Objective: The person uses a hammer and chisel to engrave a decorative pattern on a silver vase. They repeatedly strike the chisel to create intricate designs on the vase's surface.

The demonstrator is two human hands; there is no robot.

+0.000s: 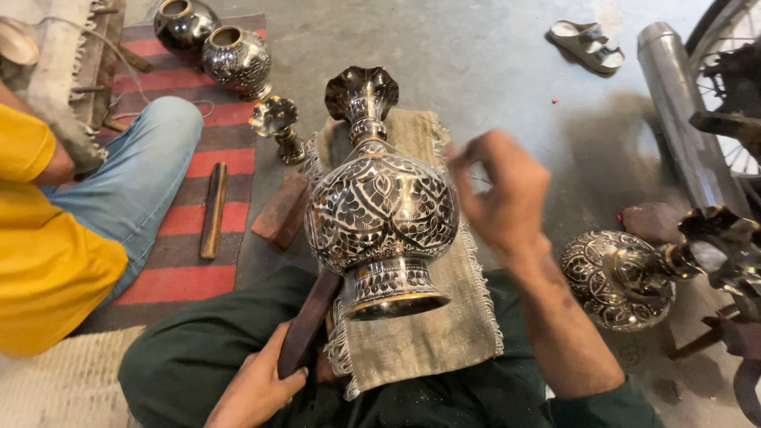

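A large engraved metal vase (382,208) with dark floral patterns lies on a frayed burlap cloth (428,333) across my lap, its flared mouth pointing away from me. My left hand (261,384) grips the lower end of a dark wooden stick (311,317) that runs up to the vase's base. Raised just right of the vase body, my right hand (499,190) has its fingers pinched together, apparently on a thin tool I cannot make out; the hand is slightly blurred.
Another person in a yellow shirt and jeans (119,190) sits at left on a red striped mat (198,230). Two round metal pots (236,59), a small flared piece (277,123), a brick-like block (281,210), a second vase (618,277), a sandal (588,43) and a wheel (733,103) surround me.
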